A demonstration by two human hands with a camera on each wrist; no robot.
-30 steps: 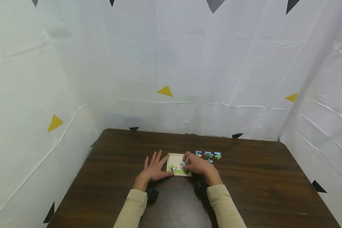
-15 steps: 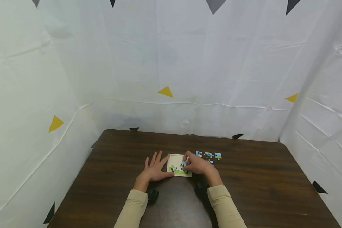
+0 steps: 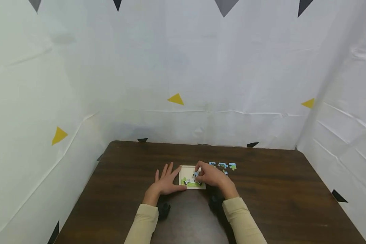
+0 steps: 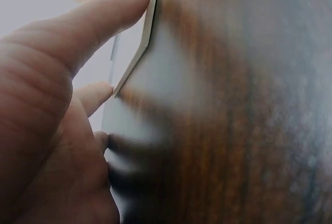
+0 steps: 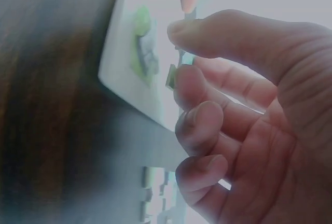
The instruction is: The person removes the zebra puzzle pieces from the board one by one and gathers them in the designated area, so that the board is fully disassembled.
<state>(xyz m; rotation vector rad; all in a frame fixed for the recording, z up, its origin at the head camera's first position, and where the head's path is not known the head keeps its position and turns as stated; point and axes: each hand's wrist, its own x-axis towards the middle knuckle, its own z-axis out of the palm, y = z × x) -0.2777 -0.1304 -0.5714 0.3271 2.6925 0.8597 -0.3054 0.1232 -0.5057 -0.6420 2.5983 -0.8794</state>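
The tray [image 3: 187, 171] is cream, the table [image 3: 280, 196] wood-grained brown.

A dark brown wood-grain bench [image 3: 280, 196] with rounded far corners stretches out below white sheeting hung on three sides: a back wall [image 3: 195, 61] behind the far edge, a left wall [image 3: 18, 101] and a right wall [image 3: 353, 145] beyond the side edges. Creases cross all three. A yellow triangle [image 3: 176, 99] sits above the middle of the far edge, a black triangle [image 3: 339, 196] lies beyond the right edge, and a grey triangle [image 3: 226, 6] points down at the top. Light leaves a dull sheen on the near middle of the bench.
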